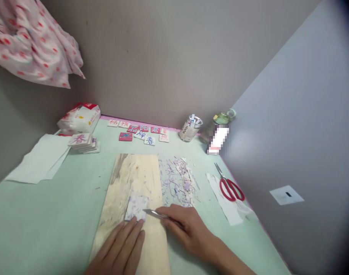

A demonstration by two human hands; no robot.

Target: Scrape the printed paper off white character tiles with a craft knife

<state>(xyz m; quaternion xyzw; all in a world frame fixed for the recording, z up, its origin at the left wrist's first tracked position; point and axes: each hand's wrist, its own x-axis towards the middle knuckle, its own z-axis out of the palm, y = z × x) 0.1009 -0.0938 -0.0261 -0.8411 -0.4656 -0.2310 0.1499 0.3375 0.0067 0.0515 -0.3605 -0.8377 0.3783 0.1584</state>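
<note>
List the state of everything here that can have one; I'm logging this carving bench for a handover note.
left hand: flat, fingertips pressing the small block
right hand: closed around the carving knife
carving knife: tip against the block's edge
small block: flat on the wooden board, partly carved
wooden board: lying flat, scuffed
shavings: scattered beside the board
scissors: shut, lying on paper
jar: open, upright

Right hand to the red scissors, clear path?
Probably yes. The red scissors lie on the table ahead-right of the right hand, nothing between. But that hand already holds a carving knife.
</note>
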